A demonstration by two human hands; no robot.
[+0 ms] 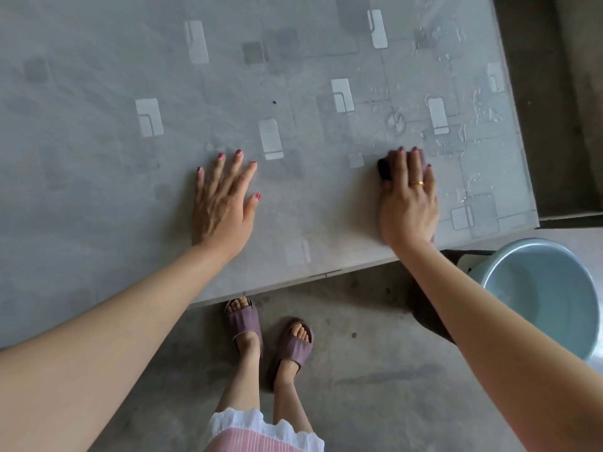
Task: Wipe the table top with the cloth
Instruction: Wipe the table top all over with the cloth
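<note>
The table (98, 158) fills the upper and left part of the view, a grey top printed with pale rectangles and squares. Its near edge runs on a slant from lower left up to the right corner, and its right edge drops off beside a dark concrete strip. Most of the top lies open to the left and ahead; water beads and streaks glisten on the right portion near that edge.

The left hand (225, 200) rests flat on the table, fingers spread wide and palm down, holding nothing. The right hand (408, 197) presses down on the cloth (391, 158), fingers extended together over it — a mauve fabric that peeks out beyond the fingertips and again at the wrist side near the table's near edge. A dark patch shows at the thumb side of the hand; it may be a fold of the cloth or its shadow, the view does not settle it. A gold ring (417, 183) sits on one finger, and the nails of both hands are painted red.

Below the table edge, on the concrete floor (375, 370), stand two feet in mauve slippers (243, 321), and a pale blue plastic basin (548, 288) sits to the right, just beside the table's corner. No writing or brand can be read anywhere.
</note>
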